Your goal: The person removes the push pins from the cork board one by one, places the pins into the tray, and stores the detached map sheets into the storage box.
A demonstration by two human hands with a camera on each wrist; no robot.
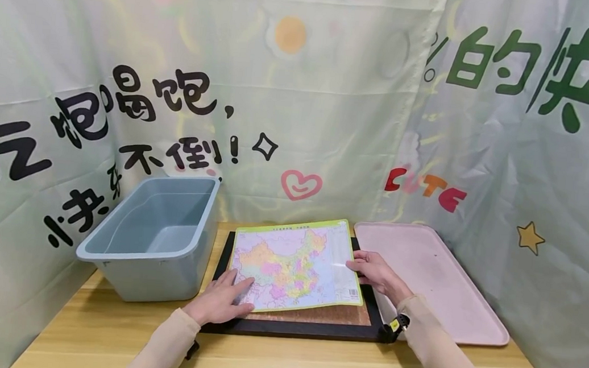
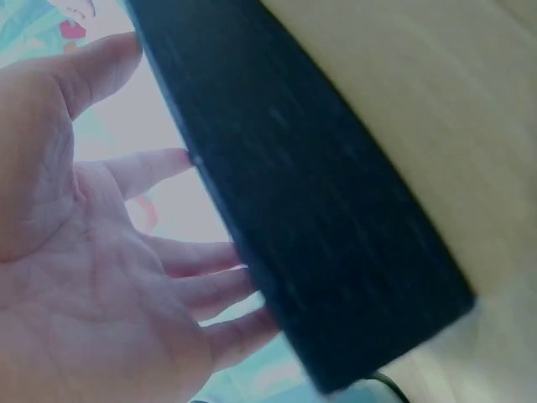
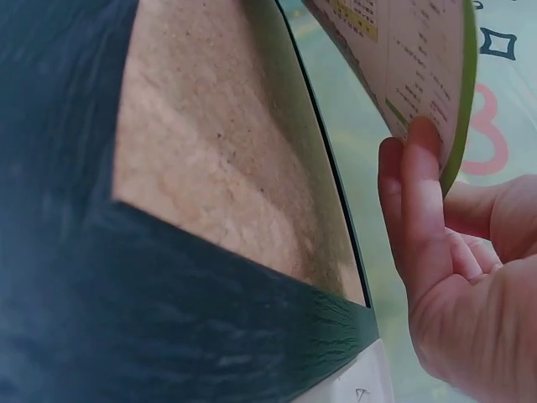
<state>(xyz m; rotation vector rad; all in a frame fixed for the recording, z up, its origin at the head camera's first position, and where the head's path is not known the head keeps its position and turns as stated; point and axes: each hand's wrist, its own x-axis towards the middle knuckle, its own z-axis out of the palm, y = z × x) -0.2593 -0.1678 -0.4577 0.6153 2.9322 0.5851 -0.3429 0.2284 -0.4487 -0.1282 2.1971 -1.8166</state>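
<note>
A wooden table (image 1: pixel 282 360) stood before a printed curtain (image 1: pixel 331 95). Left hand (image 1: pixel 222 301) fingers lay straight and spread on the map sheet (image 1: pixel 294 264). Right hand (image 1: pixel 375 272) fingers pinched its right edge, lifting it. The sheet sat over a black-framed corkboard (image 1: pixel 310 319), between a grey bin (image 1: pixel 155 234) and a pink tray (image 1: pixel 436 279).

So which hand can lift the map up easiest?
Probably the right hand: its fingers already pinch the edge of the map, raised off the corkboard. The left hand only lies flat on the map's corner.
</note>
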